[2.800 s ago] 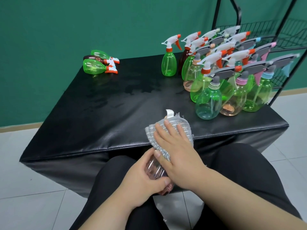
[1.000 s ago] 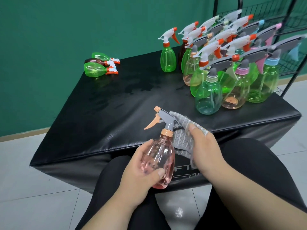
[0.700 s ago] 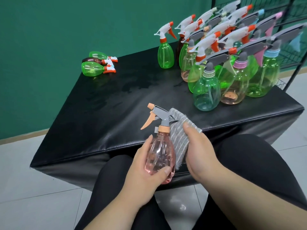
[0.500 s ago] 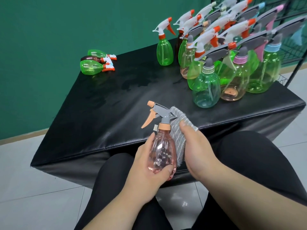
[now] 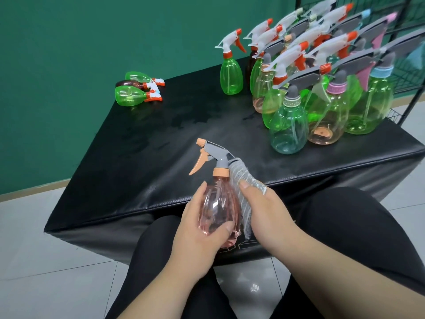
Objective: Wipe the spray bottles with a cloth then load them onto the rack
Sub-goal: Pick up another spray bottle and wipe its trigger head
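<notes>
Green painted wall (image 5: 92, 42) closes the background, and a pale tiled floor (image 5: 34, 249) runs beneath it. On the floor stands a large black padded block with a leather-like cover (image 5: 138, 171), which serves as the table. A black wire rack (image 5: 411, 65) rises behind its far right corner. Legs in black trousers (image 5: 345, 226) fill the lower part of the view, knees against the block's near side.

A dense group of upright translucent spray bottles (image 5: 322, 100), mostly green with a few peach-tinted, occupies the far right of the block; their trigger heads are white-and-orange or grey. One green upright bottle with a white-and-orange head (image 5: 230, 77) stands just to the left of this group. Three bottles lying on their sides, two green and one brown (image 5: 135, 90), rest at the far left corner.

The left hand (image 5: 197, 233) grips a clear pink ribbed spray bottle with a grey head and orange trigger (image 5: 218, 210), fingers curled round its body and thumb across the lower front. The bottle is held upright above the lap, just in front of the block's near edge, nozzle pointing left. The right hand (image 5: 269, 215) holds a grey ribbed cloth (image 5: 241, 180) against the bottle's right side, the thumb pressing on the cloth; its remaining fingers are largely hidden behind the cloth.
</notes>
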